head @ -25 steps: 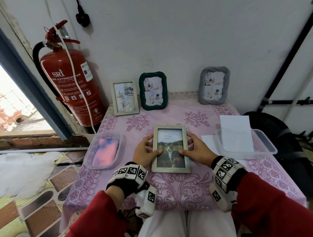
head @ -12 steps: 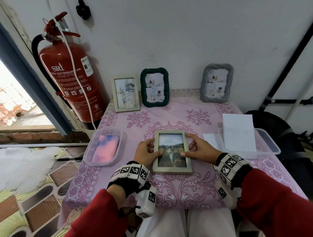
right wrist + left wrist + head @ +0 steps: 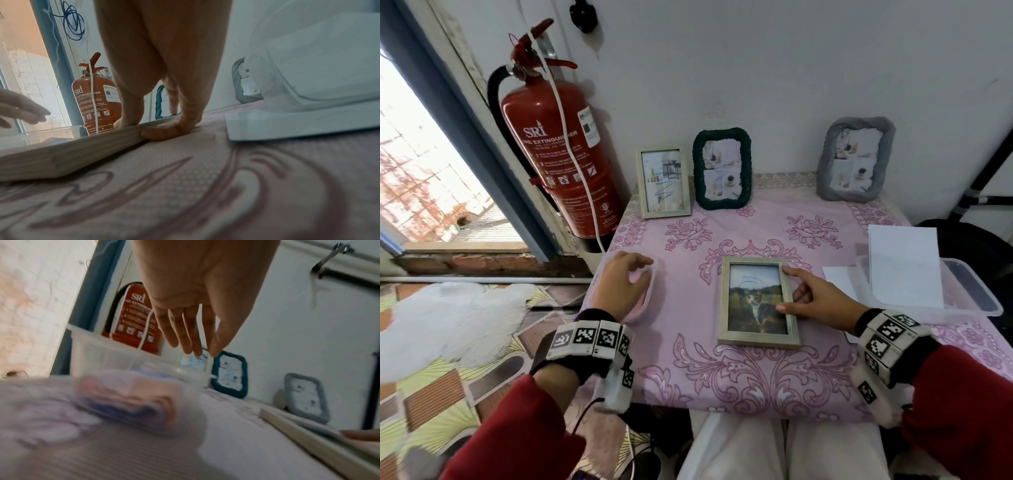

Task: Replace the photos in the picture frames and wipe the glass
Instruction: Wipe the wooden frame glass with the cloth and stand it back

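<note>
One hand only now touches the cat frame (image 3: 757,304): the left hand (image 3: 621,285) has left its left edge and hangs over the tub (image 3: 131,356) left of the frame, where the folded cloth (image 3: 127,400) lies. Left fingers (image 3: 186,337): straight, loosely together, holding nothing, apart from the cloth. Right hand (image 3: 816,298): at the frame's right edge as before. Forefinger (image 3: 791,274) stretched along the upper right rail; thumb tip on the glass; other fingers (image 3: 162,133) curled against the outer side, touching the tablecloth (image 3: 756,373). Frame: flat, face up, mid-table, blue scribble on the glass. Behind it, upright at the wall: wood frame (image 3: 663,182), green frame (image 3: 722,168), grey frame (image 3: 854,158). Right of it: second tub (image 3: 969,294) with white sheets (image 3: 904,267). Far left: extinguisher (image 3: 558,150).
</note>
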Demonstrator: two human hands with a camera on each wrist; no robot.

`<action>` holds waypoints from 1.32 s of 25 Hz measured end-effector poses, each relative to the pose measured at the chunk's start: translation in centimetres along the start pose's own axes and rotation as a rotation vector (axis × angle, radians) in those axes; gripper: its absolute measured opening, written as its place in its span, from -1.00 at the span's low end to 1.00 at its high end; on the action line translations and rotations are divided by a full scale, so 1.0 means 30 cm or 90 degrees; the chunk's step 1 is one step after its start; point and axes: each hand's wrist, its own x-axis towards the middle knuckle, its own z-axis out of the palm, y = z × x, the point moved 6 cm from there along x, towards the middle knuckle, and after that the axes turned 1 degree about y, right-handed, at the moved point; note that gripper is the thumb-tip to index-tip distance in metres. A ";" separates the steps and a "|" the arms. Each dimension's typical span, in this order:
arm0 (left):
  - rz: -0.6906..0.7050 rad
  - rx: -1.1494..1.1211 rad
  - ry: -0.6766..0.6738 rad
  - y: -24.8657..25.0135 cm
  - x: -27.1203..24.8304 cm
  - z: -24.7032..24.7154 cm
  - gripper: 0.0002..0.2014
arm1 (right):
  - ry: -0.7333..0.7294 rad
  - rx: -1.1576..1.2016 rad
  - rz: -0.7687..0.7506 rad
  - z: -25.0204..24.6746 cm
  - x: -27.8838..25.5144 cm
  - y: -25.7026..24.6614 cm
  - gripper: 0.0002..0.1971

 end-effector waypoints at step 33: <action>0.203 0.023 -0.029 0.299 0.053 0.009 -0.80 | -0.021 0.002 -0.016 0.007 -0.003 -0.003 -0.24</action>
